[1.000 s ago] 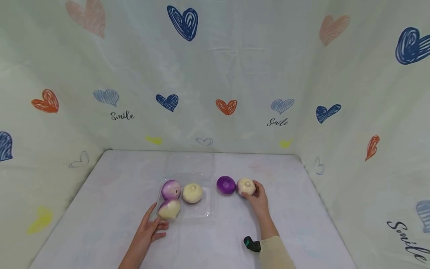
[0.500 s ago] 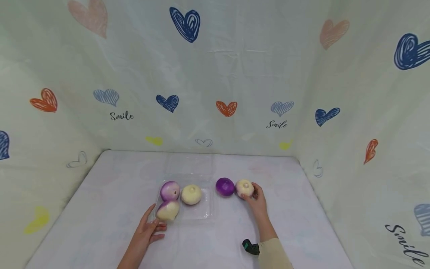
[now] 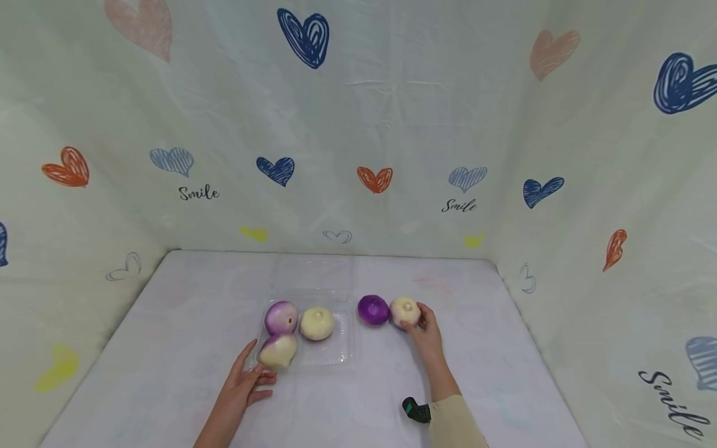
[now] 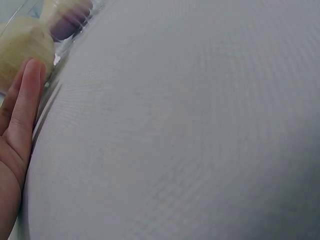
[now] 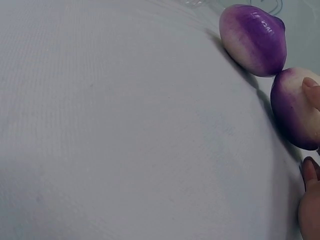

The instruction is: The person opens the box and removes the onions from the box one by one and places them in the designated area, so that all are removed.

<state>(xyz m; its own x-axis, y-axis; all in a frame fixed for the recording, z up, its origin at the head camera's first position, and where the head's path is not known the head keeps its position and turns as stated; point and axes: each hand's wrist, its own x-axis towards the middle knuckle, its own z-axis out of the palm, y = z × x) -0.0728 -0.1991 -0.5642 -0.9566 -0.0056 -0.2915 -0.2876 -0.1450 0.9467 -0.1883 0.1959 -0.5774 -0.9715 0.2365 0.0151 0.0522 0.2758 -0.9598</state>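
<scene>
Near the right of the table, my right hand (image 3: 428,341) grips a cream-and-purple turnip (image 3: 404,310), thumb at its front and fingers at its right side. A deep purple turnip (image 3: 373,310) touches it on the left; the right wrist view shows both resting on the table. My left hand (image 3: 239,382) is at the front left corner of a clear plastic box (image 3: 338,351), its fingers fairly straight and holding nothing. Inside the box lie a pinkish-purple turnip (image 3: 280,316), a tilted cream-and-purple turnip (image 3: 277,351) and a cream turnip (image 3: 317,323).
The box's clear lid (image 3: 310,272) lies folded back on the table behind it. A small black-and-green device (image 3: 416,410) sits by the right sleeve (image 3: 456,422). A heart-printed curtain (image 3: 319,118) encloses the white table (image 3: 190,311) at the back and sides.
The head view has shifted slightly. Both hands and all the turnips keep their places, with the right hand still gripping the same turnip.
</scene>
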